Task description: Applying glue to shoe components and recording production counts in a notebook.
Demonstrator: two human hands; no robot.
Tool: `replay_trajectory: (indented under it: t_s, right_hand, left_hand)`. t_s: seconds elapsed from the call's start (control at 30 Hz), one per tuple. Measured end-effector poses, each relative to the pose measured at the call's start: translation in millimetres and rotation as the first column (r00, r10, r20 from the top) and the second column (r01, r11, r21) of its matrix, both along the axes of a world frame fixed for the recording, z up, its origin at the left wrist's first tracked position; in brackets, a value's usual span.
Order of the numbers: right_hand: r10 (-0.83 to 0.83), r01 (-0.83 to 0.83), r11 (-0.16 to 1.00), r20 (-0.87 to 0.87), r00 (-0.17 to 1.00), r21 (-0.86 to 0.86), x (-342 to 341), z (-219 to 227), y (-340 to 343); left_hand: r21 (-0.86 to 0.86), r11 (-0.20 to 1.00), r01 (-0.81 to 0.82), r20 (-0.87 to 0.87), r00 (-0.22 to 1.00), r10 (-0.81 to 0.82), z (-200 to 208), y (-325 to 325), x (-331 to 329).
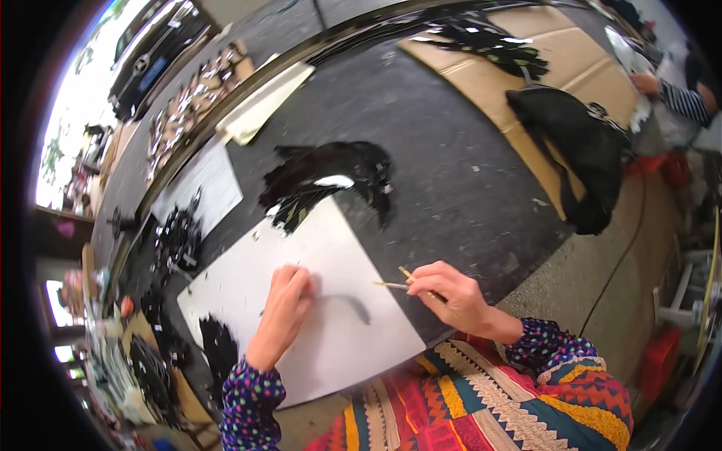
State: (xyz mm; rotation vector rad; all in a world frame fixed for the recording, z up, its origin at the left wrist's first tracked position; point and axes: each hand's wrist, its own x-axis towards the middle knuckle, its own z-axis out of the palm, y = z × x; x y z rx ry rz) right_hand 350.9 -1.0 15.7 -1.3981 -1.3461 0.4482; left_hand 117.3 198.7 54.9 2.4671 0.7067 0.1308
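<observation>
On the dark worktop (451, 169), a piece of brown cardboard (583, 56) lies at one o'clock. A black bag (583, 143) rests partly on it, just past two o'clock, drooping over the worktop's edge. Farther out that way shows another person's striped sleeve (683, 101). A red object (659, 362), its kind unclear, shows near four o'clock. Toward eleven o'clock lies a cream sheet (263, 104); beyond it stands a dark car (162, 52).

Dk. worktable (459, 188), scuffed surf., extends fwd. of grip. Grey floor (553, 289): rt. of grip; blk. cable (614, 270) crosses it. Bright opening (75, 98), far fwd.-left of grip, admits daylight; blk. vehicle (162, 56) stands adj.
</observation>
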Motion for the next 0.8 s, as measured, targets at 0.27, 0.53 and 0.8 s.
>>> replay_trajectory:
  t_s: [0.27,0.53,0.8]
  right_hand:
    - [0.004,-0.003,1.000,-0.036,0.999,0.031,-6,4,-1]
    - [-0.313,0.303,0.950,-0.207,0.927,-0.079,54,38,21]
    - [-0.304,0.325,0.945,0.286,0.909,-0.029,98,13,106]
  left_hand:
    - [-0.224,0.974,0.031,0.176,0.984,0.010,53,62,78]
    - [0.435,0.891,-0.128,0.222,0.974,0.031,24,91,97]
    - [-0.014,0.880,-0.476,0.261,0.847,0.462,-4,174,72]
